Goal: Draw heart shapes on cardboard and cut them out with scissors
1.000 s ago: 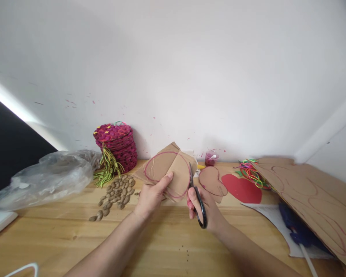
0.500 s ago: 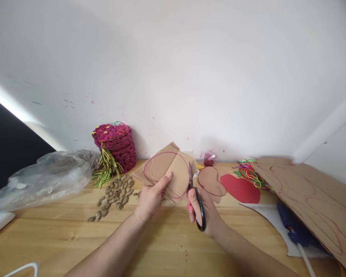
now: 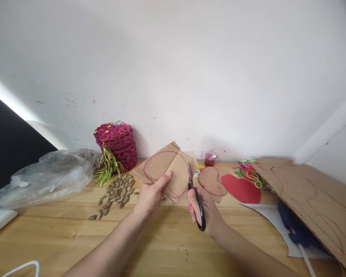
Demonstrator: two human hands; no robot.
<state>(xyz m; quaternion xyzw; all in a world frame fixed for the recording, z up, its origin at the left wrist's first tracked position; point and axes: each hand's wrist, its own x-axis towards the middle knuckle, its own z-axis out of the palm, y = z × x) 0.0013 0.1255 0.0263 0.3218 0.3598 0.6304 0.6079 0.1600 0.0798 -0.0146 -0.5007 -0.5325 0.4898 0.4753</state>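
Observation:
My left hand grips a piece of brown cardboard near its lower edge, thumb on top and fingers hidden beneath. A purple-red oval outline is drawn on the cardboard. My right hand holds black-handled scissors, whose blades lie at the cardboard's right side, along the drawn line. Just right of the scissors rests a cardboard cutout with a rounded, notched outline. Beside that lies a red cut shape.
Nuts or seeds, a purple woven container with a green tassel and a plastic bag are at left. Along the wall stands a small cup of purple paint. Colourful cords, a large cardboard sheet and a blue glue gun are at right.
Both hands, the cardboard and the scissors hold nearly the same pose. The whole view has shifted very slightly.

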